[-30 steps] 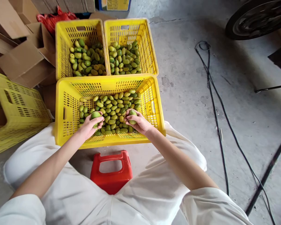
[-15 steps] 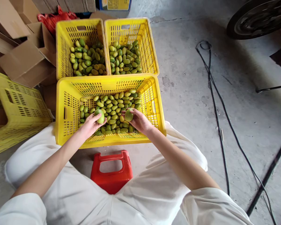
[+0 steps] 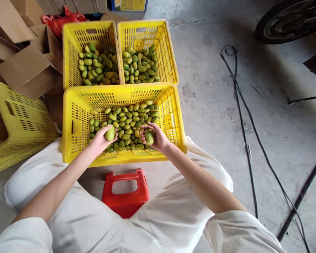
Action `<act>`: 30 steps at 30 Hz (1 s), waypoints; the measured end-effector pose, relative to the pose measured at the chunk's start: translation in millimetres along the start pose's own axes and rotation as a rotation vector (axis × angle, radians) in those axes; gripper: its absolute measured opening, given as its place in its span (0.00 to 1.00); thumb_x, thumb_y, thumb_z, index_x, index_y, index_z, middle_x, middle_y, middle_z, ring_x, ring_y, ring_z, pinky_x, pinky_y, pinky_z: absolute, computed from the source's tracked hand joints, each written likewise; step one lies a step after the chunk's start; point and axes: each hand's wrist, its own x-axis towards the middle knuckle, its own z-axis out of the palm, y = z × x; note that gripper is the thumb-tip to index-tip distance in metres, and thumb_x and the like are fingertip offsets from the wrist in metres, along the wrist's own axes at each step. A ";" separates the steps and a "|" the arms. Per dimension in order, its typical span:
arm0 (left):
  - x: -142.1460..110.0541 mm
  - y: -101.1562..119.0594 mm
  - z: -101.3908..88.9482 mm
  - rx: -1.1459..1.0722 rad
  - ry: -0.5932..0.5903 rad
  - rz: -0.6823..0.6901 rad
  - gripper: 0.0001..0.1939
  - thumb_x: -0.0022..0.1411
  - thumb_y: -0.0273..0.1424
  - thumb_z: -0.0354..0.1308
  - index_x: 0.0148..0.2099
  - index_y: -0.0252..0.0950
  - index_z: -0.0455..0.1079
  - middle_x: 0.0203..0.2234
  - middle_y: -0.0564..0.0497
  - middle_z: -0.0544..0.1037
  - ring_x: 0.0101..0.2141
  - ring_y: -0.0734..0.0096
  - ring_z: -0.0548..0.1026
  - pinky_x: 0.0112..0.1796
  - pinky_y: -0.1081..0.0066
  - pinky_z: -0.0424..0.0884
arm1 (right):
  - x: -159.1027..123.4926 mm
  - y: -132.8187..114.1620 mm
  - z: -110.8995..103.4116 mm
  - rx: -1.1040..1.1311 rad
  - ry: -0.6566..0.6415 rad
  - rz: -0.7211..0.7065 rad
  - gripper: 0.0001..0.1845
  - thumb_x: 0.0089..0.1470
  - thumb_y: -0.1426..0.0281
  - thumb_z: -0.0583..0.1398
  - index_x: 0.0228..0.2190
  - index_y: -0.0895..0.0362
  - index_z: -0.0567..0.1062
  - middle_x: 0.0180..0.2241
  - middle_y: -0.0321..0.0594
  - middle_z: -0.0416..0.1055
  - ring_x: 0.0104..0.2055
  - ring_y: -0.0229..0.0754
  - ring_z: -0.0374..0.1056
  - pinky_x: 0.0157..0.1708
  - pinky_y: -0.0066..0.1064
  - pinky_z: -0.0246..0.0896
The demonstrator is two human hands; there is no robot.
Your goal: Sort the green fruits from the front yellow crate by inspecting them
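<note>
Over the front yellow crate [image 3: 121, 160], my left hand [image 3: 101, 138] is closed around a green mango-like fruit [image 3: 110, 133]. My right hand [image 3: 159, 138] holds a second green mango-like fruit [image 3: 149, 137] in its curled fingers. The two hands are apart, one on each side of the crate's middle. Beneath them lies a spread of many oval green and yellowish fruits [image 3: 126, 121], with some hidden behind the hands and held fruits.
Two more yellow crates, left [image 3: 89, 24] and right [image 3: 171, 59], hold similar fruit behind. A red plastic stool [image 3: 125, 203] is between my knees. At left are cardboard boxes [image 3: 23, 70] and a tilted yellow crate [image 3: 23, 116]; black cables [image 3: 242, 102] and a wheel [image 3: 289, 23] lie right.
The fruit in my right hand has shifted down and slightly right, deeper into the palm, as the fingers changed position around it. My left hand has tilted its fruit slightly up and left.
</note>
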 end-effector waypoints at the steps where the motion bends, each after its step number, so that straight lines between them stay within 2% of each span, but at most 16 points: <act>1: -0.2 1.3 0.3 -0.005 -0.018 -0.030 0.04 0.64 0.28 0.61 0.41 0.34 0.73 0.34 0.44 0.81 0.34 0.65 0.80 0.36 0.67 0.81 | 0.3 0.1 -0.6 0.006 0.004 -0.005 0.14 0.57 0.57 0.64 0.38 0.54 0.73 0.28 0.38 0.74 0.26 0.40 0.70 0.23 0.30 0.69; 3: -1.0 3.2 0.8 -0.015 -0.063 -0.056 0.07 0.66 0.30 0.58 0.44 0.33 0.74 0.37 0.40 0.82 0.39 0.57 0.82 0.40 0.60 0.83 | 1.2 0.7 -1.8 0.014 -0.006 -0.006 0.13 0.55 0.61 0.63 0.40 0.53 0.73 0.30 0.38 0.75 0.30 0.43 0.74 0.29 0.34 0.74; 5: -2.1 3.2 1.2 -0.020 -0.103 -0.070 0.10 0.65 0.28 0.55 0.46 0.32 0.74 0.40 0.39 0.83 0.43 0.53 0.83 0.44 0.54 0.83 | 1.9 1.8 -2.6 -0.001 -0.036 -0.012 0.16 0.49 0.68 0.65 0.41 0.53 0.73 0.32 0.37 0.76 0.33 0.45 0.76 0.34 0.38 0.77; 7: -2.5 1.2 1.2 -0.012 -0.120 -0.087 0.12 0.65 0.26 0.55 0.48 0.32 0.75 0.40 0.39 0.83 0.44 0.53 0.83 0.46 0.52 0.83 | 1.4 3.4 -1.9 -0.054 -0.067 -0.023 0.22 0.42 0.74 0.66 0.43 0.53 0.74 0.34 0.36 0.78 0.36 0.45 0.78 0.39 0.39 0.78; 10: -1.5 -3.6 -0.3 0.031 -0.119 -0.060 0.10 0.64 0.23 0.59 0.47 0.32 0.76 0.37 0.42 0.82 0.41 0.58 0.83 0.46 0.55 0.83 | -1.8 6.0 2.7 -0.157 -0.081 -0.043 0.28 0.40 0.79 0.71 0.45 0.51 0.76 0.36 0.34 0.79 0.40 0.43 0.78 0.43 0.35 0.77; 12: -0.4 -6.1 -2.4 0.064 -0.128 -0.019 0.09 0.61 0.21 0.64 0.44 0.33 0.75 0.35 0.46 0.81 0.38 0.62 0.82 0.44 0.58 0.83 | -4.4 7.0 6.7 -0.199 -0.067 -0.050 0.28 0.39 0.76 0.75 0.44 0.51 0.78 0.37 0.35 0.78 0.41 0.42 0.77 0.43 0.33 0.76; 14: 0.3 -6.9 -5.0 0.092 -0.143 0.009 0.13 0.56 0.18 0.69 0.42 0.33 0.75 0.34 0.49 0.80 0.35 0.66 0.81 0.42 0.62 0.83 | -6.4 7.0 9.6 -0.233 -0.061 -0.063 0.26 0.39 0.72 0.78 0.41 0.53 0.79 0.36 0.36 0.78 0.39 0.40 0.75 0.40 0.30 0.73; 17: -0.8 -5.8 -8.0 0.160 -0.193 0.009 0.18 0.51 0.18 0.72 0.44 0.33 0.76 0.31 0.53 0.77 0.31 0.70 0.79 0.34 0.69 0.80 | -7.7 5.8 10.3 -0.264 -0.083 -0.086 0.21 0.38 0.69 0.79 0.35 0.56 0.79 0.32 0.34 0.74 0.34 0.36 0.70 0.34 0.26 0.69; 19: -2.5 -5.0 -8.6 0.219 -0.242 -0.005 0.18 0.50 0.20 0.73 0.43 0.33 0.76 0.29 0.53 0.77 0.29 0.71 0.79 0.29 0.72 0.77 | -7.9 5.1 9.1 -0.254 -0.087 -0.074 0.21 0.38 0.69 0.78 0.33 0.55 0.78 0.30 0.34 0.73 0.32 0.37 0.70 0.33 0.27 0.69; 21: -3.8 -5.1 -8.3 0.253 -0.272 -0.012 0.16 0.50 0.22 0.73 0.41 0.33 0.76 0.30 0.52 0.77 0.30 0.69 0.79 0.29 0.72 0.77 | -7.8 5.0 8.0 -0.253 -0.084 -0.045 0.23 0.37 0.68 0.79 0.34 0.55 0.76 0.32 0.35 0.75 0.31 0.38 0.71 0.30 0.28 0.68; 25: -2.2 -6.0 -7.2 0.173 -0.246 -0.046 0.09 0.56 0.28 0.68 0.41 0.34 0.76 0.35 0.46 0.81 0.35 0.62 0.82 0.34 0.65 0.80 | -5.8 5.9 7.9 -0.266 -0.055 -0.054 0.23 0.42 0.62 0.78 0.37 0.54 0.76 0.30 0.34 0.74 0.27 0.36 0.67 0.22 0.24 0.55; 28: 0.6 -4.9 -6.8 0.102 -0.209 -0.098 0.10 0.60 0.27 0.61 0.45 0.35 0.77 0.38 0.42 0.83 0.41 0.56 0.83 0.39 0.60 0.81 | -1.9 4.8 8.2 -0.164 -0.019 -0.052 0.18 0.52 0.57 0.71 0.40 0.53 0.76 0.31 0.34 0.76 0.31 0.39 0.72 0.26 0.27 0.64; 30: 1.2 -3.3 -6.4 0.102 -0.187 -0.101 0.12 0.61 0.24 0.60 0.47 0.35 0.77 0.39 0.42 0.83 0.43 0.56 0.83 0.41 0.60 0.81 | 0.8 3.6 7.7 -0.101 0.006 -0.041 0.14 0.55 0.60 0.66 0.42 0.51 0.77 0.33 0.35 0.78 0.34 0.42 0.75 0.31 0.32 0.71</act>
